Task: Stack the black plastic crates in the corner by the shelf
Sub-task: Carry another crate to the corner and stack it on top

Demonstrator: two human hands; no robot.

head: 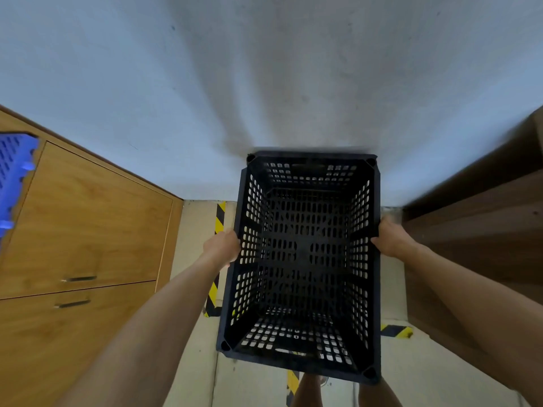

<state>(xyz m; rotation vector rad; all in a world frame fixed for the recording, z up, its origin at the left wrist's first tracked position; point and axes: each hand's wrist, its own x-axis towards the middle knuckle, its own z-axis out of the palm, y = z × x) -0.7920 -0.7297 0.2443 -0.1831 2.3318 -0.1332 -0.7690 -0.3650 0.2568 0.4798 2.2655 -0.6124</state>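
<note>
A black perforated plastic crate (302,254) is held in front of me, open top facing up, its far end close to the pale wall. My left hand (223,245) grips its left rim about halfway along. My right hand (392,239) grips the right rim opposite. The crate is empty. Through its holes more black lattice shows below, but I cannot tell whether that is another crate.
A wooden cabinet (85,224) with two dark handles stands on the left, with a blue perforated crate (14,177) on top. A dark brown shelf unit (482,230) stands on the right. Yellow-black hazard tape (219,221) marks the beige floor. My legs show below the crate.
</note>
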